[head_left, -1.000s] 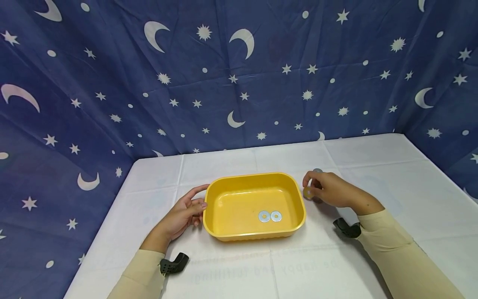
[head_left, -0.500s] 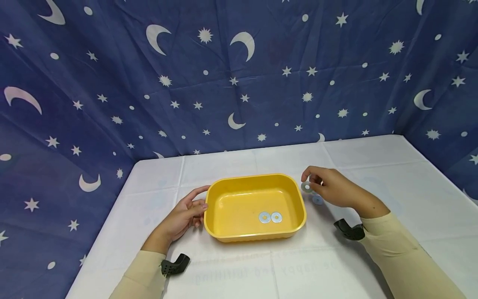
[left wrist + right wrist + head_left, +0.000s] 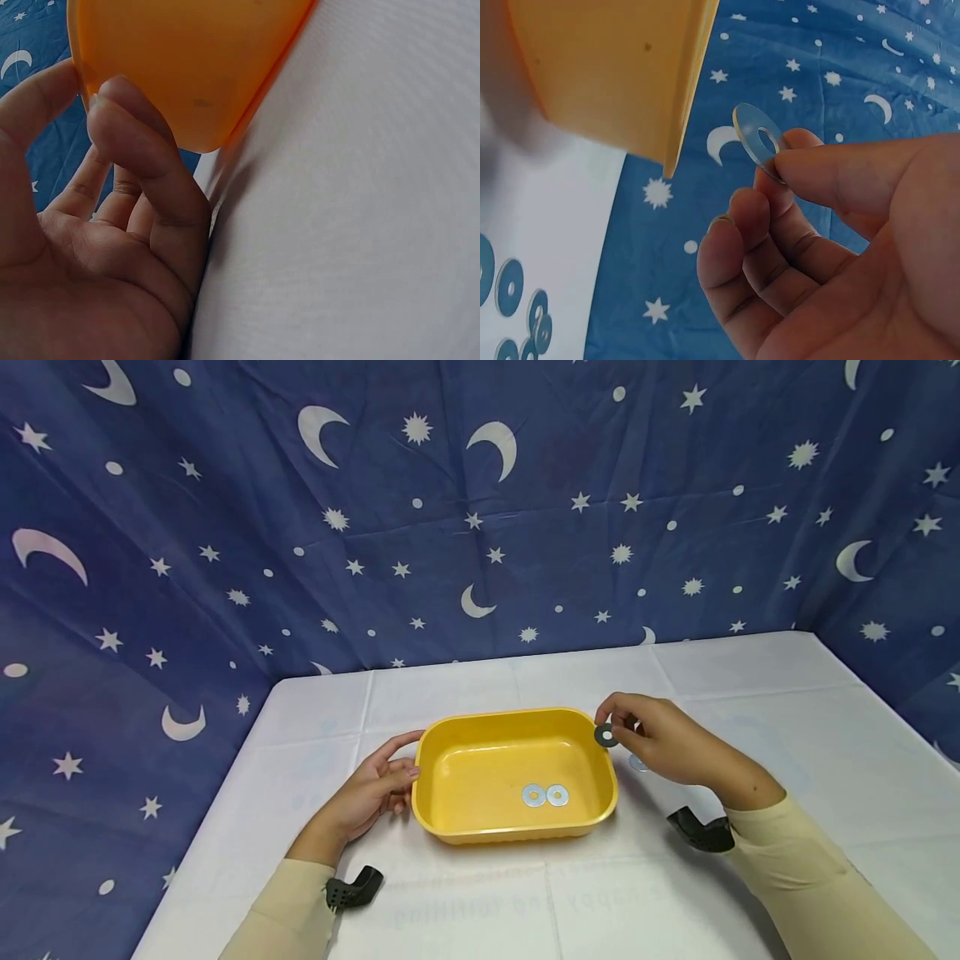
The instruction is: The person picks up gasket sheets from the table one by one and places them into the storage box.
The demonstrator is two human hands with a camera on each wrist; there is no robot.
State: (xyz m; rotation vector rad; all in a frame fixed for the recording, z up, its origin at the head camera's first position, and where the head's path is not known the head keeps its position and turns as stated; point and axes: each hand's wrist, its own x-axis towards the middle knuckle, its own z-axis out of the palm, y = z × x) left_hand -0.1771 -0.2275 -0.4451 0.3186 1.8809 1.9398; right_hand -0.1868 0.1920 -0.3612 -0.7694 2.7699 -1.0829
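Observation:
In the head view my right hand (image 3: 663, 733) pinches a washer (image 3: 606, 735) between thumb and fingertips, just over the right rim of the yellow tray (image 3: 480, 837). The right wrist view shows that washer (image 3: 756, 139) tilted, its hole visible, with the other fingers curled below it. Two flat silver washers (image 3: 534, 795) lie side by side on the tray floor, towards its right front. At the tray's left end is my left hand (image 3: 367, 792), its thumb and fingers touching the rim and outer wall. In the left wrist view the left hand's fingers (image 3: 180, 187) look loosely bent.
Several loose washers (image 3: 510, 287) lie on the white cloth beside the tray in the right wrist view; one washer (image 3: 638, 763) peeks out near my right hand. A blue star-and-moon curtain (image 3: 480, 527) hangs behind the table. Black wrist mounts (image 3: 355, 888) sit below both hands.
My right hand has lifted a washer off the table beside the tray and moved it slightly left, to the rim. The left hand and the two washers in the tray have kept their places.

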